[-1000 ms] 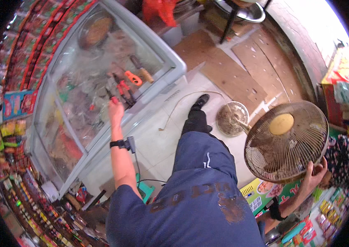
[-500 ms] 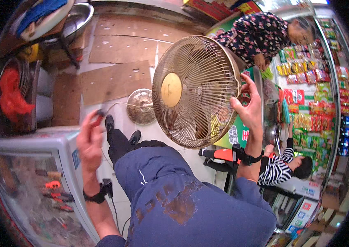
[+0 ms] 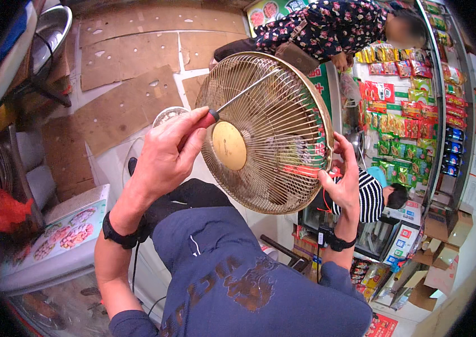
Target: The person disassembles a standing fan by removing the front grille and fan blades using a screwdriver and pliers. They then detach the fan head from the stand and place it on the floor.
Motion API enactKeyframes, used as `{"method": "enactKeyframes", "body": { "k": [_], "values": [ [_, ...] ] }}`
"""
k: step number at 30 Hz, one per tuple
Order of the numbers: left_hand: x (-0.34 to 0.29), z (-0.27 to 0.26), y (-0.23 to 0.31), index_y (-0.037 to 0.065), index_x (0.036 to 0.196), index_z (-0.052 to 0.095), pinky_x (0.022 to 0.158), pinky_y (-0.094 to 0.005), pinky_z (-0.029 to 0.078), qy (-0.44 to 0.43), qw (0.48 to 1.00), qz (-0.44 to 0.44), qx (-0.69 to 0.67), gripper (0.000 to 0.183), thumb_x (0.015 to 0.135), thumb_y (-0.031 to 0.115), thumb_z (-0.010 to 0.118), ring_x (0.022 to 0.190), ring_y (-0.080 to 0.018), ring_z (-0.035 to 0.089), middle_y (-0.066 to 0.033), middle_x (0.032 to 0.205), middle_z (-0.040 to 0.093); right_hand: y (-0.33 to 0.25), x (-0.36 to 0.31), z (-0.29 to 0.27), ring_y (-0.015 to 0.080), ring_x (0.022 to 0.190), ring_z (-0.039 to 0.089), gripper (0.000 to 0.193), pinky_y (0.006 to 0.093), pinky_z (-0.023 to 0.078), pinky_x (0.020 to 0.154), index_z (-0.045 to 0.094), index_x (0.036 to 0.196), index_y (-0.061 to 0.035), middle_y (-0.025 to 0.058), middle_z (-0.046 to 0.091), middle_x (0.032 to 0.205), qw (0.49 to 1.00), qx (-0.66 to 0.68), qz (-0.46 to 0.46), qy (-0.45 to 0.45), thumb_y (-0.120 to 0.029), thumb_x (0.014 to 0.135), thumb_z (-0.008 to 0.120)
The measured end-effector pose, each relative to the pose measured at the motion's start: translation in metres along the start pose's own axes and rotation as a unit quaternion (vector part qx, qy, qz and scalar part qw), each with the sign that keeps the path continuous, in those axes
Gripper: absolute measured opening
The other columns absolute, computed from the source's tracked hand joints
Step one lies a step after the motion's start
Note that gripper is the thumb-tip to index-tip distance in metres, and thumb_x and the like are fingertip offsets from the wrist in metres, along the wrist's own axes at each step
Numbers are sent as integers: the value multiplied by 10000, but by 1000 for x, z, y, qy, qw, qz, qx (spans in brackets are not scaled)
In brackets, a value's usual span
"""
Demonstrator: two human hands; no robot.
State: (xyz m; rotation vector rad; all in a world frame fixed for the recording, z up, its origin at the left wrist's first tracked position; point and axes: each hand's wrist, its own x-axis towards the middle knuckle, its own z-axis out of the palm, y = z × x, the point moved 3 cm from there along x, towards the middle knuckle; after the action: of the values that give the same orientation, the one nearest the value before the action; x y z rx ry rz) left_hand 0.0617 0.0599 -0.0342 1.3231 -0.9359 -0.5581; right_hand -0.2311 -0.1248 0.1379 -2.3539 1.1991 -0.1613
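in the head view, the left hand (image 3: 168,145) is pinching the screwdriver (image 3: 214,115), which is slanting across the front of the fan (image 3: 272,149), while the right hand (image 3: 343,174) is resting at the fan's rim with thumb and fingers apart, and i cannot tell how tightly. to be working well, the right hand should be keeping the fan still and the left should be guiding the tip slowly between the wires. brown cardboard (image 3: 128,106) is covering some pale floor (image 3: 109,168), and bright snack packs (image 3: 404,106) are hanging near a person in a flowery shirt (image 3: 333,28).
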Motion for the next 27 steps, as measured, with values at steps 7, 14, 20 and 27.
{"method": "enactKeyframes", "body": {
  "k": [7, 14, 20, 27],
  "values": [
    [37, -16, -1, -17, 1298, 694, 838, -406, 594, -57, 997, 36, 35, 317, 992, 65, 694, 924, -352, 753, -171, 1082, 783, -21, 12, -2, 265, 1365, 550, 1026, 407, 563, 1053, 359, 1621, -6, 153, 487, 1486, 996, 8, 10, -88, -149, 719, 827],
    [22, 17, -3, -45, 1381, 634, 845, -415, 593, -35, 998, 42, -18, 406, 988, 41, 687, 946, -345, 738, -192, 1112, 758, -30, 39, -10, 325, 1515, 457, 1230, 461, 414, 1203, 218, 1710, -33, 195, 422, 1667, 991, 68, 38, -108, -396, 765, 916],
    [20, 24, 4, 14, 1399, 646, 651, -444, 593, -41, 998, 36, -11, 426, 981, 62, 714, 757, -356, 724, -172, 934, 694, -47, 122, 5, 274, 1339, 619, 1050, 406, 527, 1057, 359, 1647, 16, 173, 621, 1494, 988, -34, 87, -123, -351, 827, 902],
    [8, -6, 7, -5, 1378, 657, 668, -429, 558, -30, 999, -1, 10, 424, 958, 18, 713, 754, -353, 687, -169, 903, 670, -79, 146, 31, 217, 1178, 690, 738, 348, 581, 964, 564, 1504, 39, 175, 698, 1364, 969, -182, 14, -168, -353, 930, 811]
  ]
}}
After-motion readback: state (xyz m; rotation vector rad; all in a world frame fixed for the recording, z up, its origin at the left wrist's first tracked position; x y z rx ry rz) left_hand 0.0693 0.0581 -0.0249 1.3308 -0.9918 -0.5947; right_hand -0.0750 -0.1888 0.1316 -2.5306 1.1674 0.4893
